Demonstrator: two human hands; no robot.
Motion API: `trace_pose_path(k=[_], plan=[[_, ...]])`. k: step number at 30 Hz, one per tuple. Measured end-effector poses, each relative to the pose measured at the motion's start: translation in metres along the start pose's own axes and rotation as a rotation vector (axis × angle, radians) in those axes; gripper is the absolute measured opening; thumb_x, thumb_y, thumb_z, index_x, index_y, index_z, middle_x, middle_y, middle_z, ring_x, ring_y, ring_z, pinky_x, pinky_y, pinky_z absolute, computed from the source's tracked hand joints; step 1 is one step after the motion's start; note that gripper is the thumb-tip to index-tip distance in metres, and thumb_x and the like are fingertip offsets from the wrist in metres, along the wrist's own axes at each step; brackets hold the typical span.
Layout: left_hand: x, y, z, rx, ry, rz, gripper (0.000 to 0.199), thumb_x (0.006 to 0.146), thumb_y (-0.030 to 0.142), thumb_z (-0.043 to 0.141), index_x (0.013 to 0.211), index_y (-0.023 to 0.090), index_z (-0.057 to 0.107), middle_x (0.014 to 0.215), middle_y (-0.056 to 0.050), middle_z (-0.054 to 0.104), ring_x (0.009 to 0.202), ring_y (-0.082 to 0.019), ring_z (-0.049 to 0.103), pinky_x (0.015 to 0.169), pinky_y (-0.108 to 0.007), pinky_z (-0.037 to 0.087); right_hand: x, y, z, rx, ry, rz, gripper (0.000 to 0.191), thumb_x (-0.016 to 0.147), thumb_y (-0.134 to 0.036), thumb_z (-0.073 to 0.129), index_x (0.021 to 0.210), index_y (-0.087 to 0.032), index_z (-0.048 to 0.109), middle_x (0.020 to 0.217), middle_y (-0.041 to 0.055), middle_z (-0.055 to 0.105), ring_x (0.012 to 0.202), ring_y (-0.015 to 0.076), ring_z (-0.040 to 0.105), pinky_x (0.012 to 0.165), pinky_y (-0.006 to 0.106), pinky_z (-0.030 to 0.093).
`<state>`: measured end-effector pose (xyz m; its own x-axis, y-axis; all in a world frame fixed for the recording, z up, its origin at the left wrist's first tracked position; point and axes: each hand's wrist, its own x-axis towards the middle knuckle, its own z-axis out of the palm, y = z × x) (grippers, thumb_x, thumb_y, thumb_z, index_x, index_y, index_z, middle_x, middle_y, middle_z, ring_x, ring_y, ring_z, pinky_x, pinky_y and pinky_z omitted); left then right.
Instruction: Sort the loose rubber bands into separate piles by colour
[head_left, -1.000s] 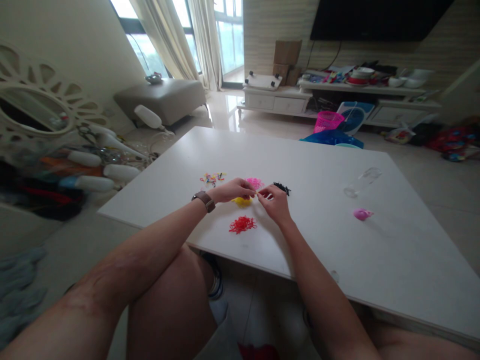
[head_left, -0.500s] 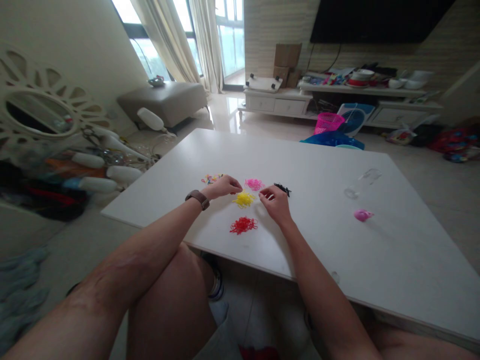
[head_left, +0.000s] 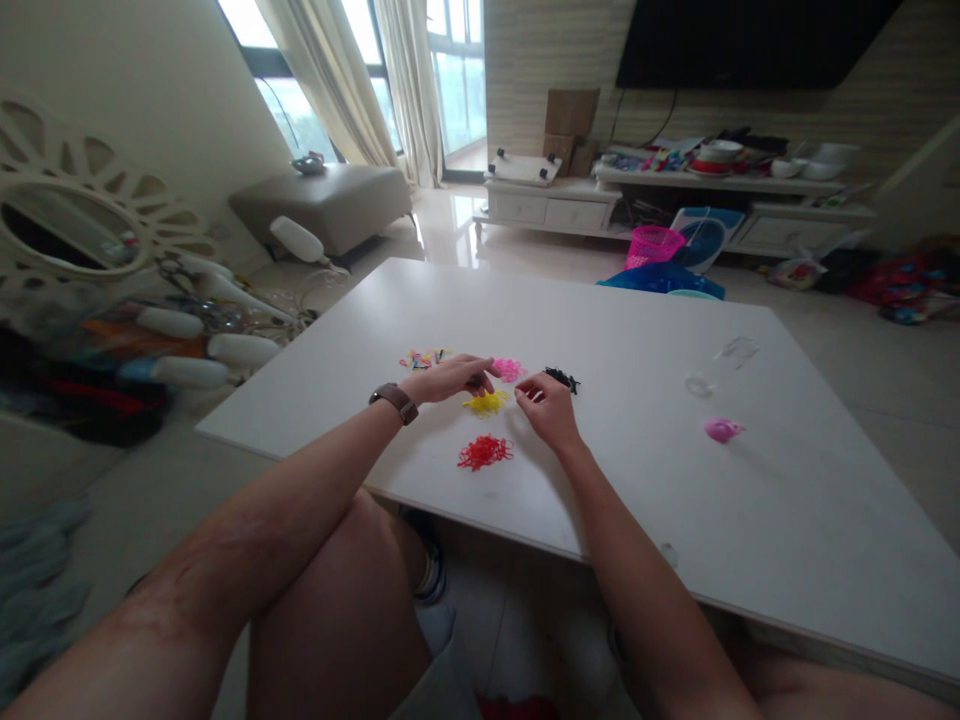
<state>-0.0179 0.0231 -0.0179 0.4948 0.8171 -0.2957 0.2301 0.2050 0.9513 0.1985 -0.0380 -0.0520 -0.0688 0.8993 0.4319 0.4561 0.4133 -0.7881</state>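
Above the pile of yellow rubber bands (head_left: 486,404), my left hand (head_left: 456,378) reaches in with its fingers apart, and I see nothing held in them. My right hand (head_left: 549,405) is just to the right of that pile, its thumb and fingertips drawn together; whatever they may hold is too small to make out. A pink pile of bands (head_left: 510,370) lies behind, between the two hands. Black bands (head_left: 562,380) lie just behind my right hand, partly covered by it. Nearer to me is a red pile (head_left: 485,453). Mixed-colour bands (head_left: 424,359) lie behind my left wrist.
The white table (head_left: 637,480) carries a small pink object (head_left: 723,430) and a clear plastic container (head_left: 736,350) on its right side. A clear round piece (head_left: 699,386) lies beside the container. Beyond the far edge stands a pink basket (head_left: 654,245).
My left hand has shifted slightly right and its fingers have spread from a pinch. My right hand stays nearly in place, its fingertips drawn closer together.
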Motion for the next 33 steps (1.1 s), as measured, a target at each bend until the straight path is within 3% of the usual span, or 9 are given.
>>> trace_pose_path(k=[5, 10, 13, 18, 22, 28, 33], plan=[[0.0, 0.005, 0.016, -0.204, -0.188, -0.125, 0.055, 0.084, 0.064, 0.067, 0.104, 0.013, 0.071, 0.09, -0.013, 0.076, 0.075, -0.017, 0.067, 0.081, -0.031, 0.051, -0.001, 0.0, 0.001, 0.02, -0.032, -0.024, 0.009, 0.084, -0.025, 0.065, 0.079, -0.02, 0.07, 0.081, 0.0024, 0.068, 0.065, 0.0138, 0.06, 0.064, 0.028, 0.051], [0.0, 0.008, 0.026, -0.239, -0.252, -0.119, 0.05, 0.081, 0.06, 0.072, 0.098, 0.013, 0.071, 0.086, -0.01, 0.075, 0.077, -0.017, 0.067, 0.082, -0.03, 0.05, -0.002, 0.002, 0.003, 0.051, -0.113, -0.07, 0.017, 0.087, -0.033, 0.07, 0.098, -0.022, 0.075, 0.093, 0.0042, 0.07, 0.071, 0.0147, 0.063, 0.065, 0.029, 0.052], [-0.002, 0.01, 0.03, -0.243, -0.288, -0.128, 0.046, 0.079, 0.055, 0.075, 0.098, 0.013, 0.072, 0.09, -0.011, 0.075, 0.082, -0.018, 0.067, 0.083, -0.03, 0.05, -0.003, 0.003, 0.004, 0.027, -0.168, -0.1, 0.013, 0.089, -0.03, 0.067, 0.095, -0.023, 0.077, 0.091, 0.0038, 0.07, 0.072, 0.0148, 0.064, 0.067, 0.029, 0.052], [-0.002, 0.01, 0.029, -0.248, -0.267, -0.123, 0.032, 0.078, 0.037, 0.078, 0.095, 0.012, 0.071, 0.092, -0.012, 0.076, 0.082, -0.019, 0.07, 0.083, -0.031, 0.053, -0.001, 0.0, 0.001, 0.05, -0.153, -0.079, 0.012, 0.088, -0.028, 0.066, 0.082, -0.021, 0.074, 0.084, 0.0031, 0.069, 0.071, 0.0148, 0.063, 0.064, 0.027, 0.051], [-0.003, 0.008, 0.025, -0.226, -0.224, -0.144, 0.032, 0.073, 0.019, 0.079, 0.103, 0.011, 0.071, 0.099, -0.017, 0.077, 0.085, -0.021, 0.074, 0.084, -0.033, 0.055, 0.004, 0.003, -0.01, 0.042, -0.024, 0.002, 0.013, 0.085, -0.029, 0.063, 0.079, -0.021, 0.072, 0.08, 0.0031, 0.071, 0.07, 0.0163, 0.064, 0.064, 0.028, 0.051], [-0.005, 0.006, 0.019, -0.205, -0.232, -0.107, 0.033, 0.072, 0.006, 0.07, 0.105, 0.01, 0.07, 0.103, -0.017, 0.078, 0.088, -0.021, 0.075, 0.087, -0.033, 0.056, 0.012, 0.022, -0.032, 0.013, 0.131, 0.161, 0.013, 0.076, -0.031, 0.065, 0.077, -0.02, 0.071, 0.074, 0.0041, 0.072, 0.065, 0.0187, 0.064, 0.066, 0.032, 0.052], [-0.005, 0.005, 0.018, -0.207, -0.257, -0.096, 0.039, 0.071, 0.001, 0.065, 0.108, 0.011, 0.069, 0.105, -0.016, 0.078, 0.093, -0.022, 0.075, 0.089, -0.035, 0.056, 0.012, 0.027, -0.045, -0.137, 0.054, 0.203, 0.01, 0.07, -0.021, 0.06, 0.072, -0.02, 0.07, 0.069, 0.0028, 0.069, 0.064, 0.0181, 0.062, 0.066, 0.031, 0.048]])
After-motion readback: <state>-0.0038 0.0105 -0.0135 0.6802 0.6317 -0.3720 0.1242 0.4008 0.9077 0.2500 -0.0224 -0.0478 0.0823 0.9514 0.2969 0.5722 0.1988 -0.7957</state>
